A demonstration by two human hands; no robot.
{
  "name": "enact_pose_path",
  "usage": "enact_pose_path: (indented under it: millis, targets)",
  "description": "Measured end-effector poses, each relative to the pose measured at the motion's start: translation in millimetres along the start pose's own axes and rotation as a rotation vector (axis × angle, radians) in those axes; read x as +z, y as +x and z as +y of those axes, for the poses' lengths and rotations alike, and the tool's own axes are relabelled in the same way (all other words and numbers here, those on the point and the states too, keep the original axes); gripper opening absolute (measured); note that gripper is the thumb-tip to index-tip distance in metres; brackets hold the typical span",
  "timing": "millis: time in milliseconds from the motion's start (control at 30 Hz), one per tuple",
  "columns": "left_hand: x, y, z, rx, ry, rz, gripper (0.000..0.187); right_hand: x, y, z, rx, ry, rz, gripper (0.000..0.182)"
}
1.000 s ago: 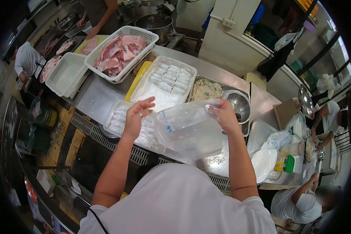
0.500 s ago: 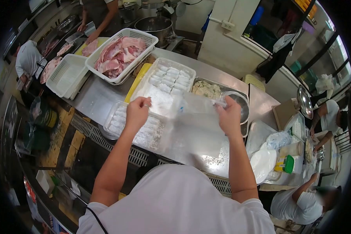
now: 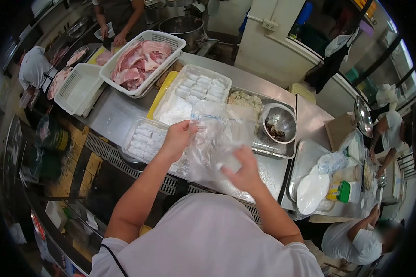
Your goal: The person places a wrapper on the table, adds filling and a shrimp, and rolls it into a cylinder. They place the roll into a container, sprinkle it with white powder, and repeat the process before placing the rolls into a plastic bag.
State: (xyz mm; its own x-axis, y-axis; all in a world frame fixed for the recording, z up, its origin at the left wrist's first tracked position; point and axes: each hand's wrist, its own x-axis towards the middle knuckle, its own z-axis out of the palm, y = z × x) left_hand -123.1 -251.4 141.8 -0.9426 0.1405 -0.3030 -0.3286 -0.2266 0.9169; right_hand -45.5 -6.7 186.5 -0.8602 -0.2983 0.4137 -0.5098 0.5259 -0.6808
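Observation:
My left hand (image 3: 176, 138) pinches the edge of a clear plastic bag (image 3: 212, 145), which hangs over the steel worktable. To its right, my right hand (image 3: 246, 171) is blurred by motion, its thumb and fingers apart beside the bag. Behind the bag is a plastic tray (image 3: 173, 111) dusted with white powder, with rows of white-coated rolls (image 3: 201, 87) in its far half. A second tray of powdered rolls (image 3: 145, 143) lies by my left forearm, partly hidden by it. Pale minced filling (image 3: 245, 99) shows beyond the bag in a metal pan, next to a steel bowl (image 3: 289, 117).
A white basket of raw meat (image 3: 141, 64) and an empty white basket (image 3: 78, 87) stand at the back left. Plastic lids (image 3: 312, 194) and a green-lidded tub (image 3: 341, 191) lie at the right. Other people work at the far left and right.
The bag was stretched between both hands; now it hangs from the left one. My right hand has let go and moved left and toward me, uncovering the steel bowl.

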Motion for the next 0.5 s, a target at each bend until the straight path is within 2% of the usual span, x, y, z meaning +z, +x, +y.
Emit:
enact_pose_path:
  millis: [33,100,200,300,400,500]
  targets:
    - [-3.3,-2.3,0.6,0.003,-0.044,-0.006,0.03,-3.0,-1.0,25.7,0.086,-0.027,0.05,0.038]
    - [-8.9,-4.4,-0.1,-0.006,-0.065,0.007,0.031,6.5,-2.2,88.3,0.385,0.168,0.271,0.036]
    - [-22.1,-3.4,-5.2,0.01,-0.078,0.021,0.033,-0.3,6.9,123.3,0.704,0.632,0.245,0.034]
    - [-38.6,-0.9,-10.7,0.049,-0.073,0.052,0.038,10.0,7.9,129.7,0.95,0.933,-0.033,0.034]
    - [-53.6,-1.6,-13.9,0.07,-0.074,0.144,0.044,38.6,0.4,111.6,0.945,0.963,-0.017,0.021]
    - [-74.4,-4.9,-9.6,0.091,-0.043,0.249,0.049,64.7,1.5,100.3,0.915,0.907,-0.024,0.018]
